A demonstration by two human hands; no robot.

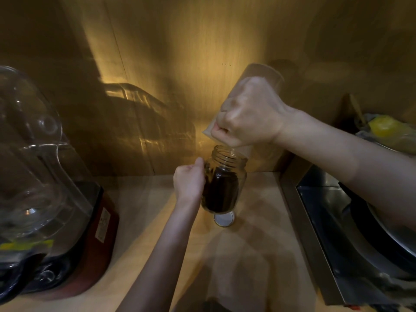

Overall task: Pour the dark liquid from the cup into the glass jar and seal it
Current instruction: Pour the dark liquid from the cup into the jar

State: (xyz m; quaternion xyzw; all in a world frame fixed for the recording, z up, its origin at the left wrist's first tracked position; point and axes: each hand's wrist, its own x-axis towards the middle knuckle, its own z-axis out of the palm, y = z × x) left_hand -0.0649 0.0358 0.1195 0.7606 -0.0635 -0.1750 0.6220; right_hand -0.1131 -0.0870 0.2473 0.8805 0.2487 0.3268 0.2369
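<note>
A small glass jar [225,181] stands lidless on the wooden counter, more than half full of dark liquid. My left hand [189,181] grips its left side. My right hand [249,115] holds a clear plastic cup [263,77] tipped steeply, bottom up, with its rim right above the jar's open mouth. The cup looks empty of dark liquid. The jar's round lid [224,219] lies on the counter just in front of the jar, pale inside facing up.
A blender [45,176] with a clear jug and red base fills the left side. A steel sink [337,233] with a dark pan runs along the right. A yellow item [385,127] lies at the far right. A wooden wall stands close behind the jar.
</note>
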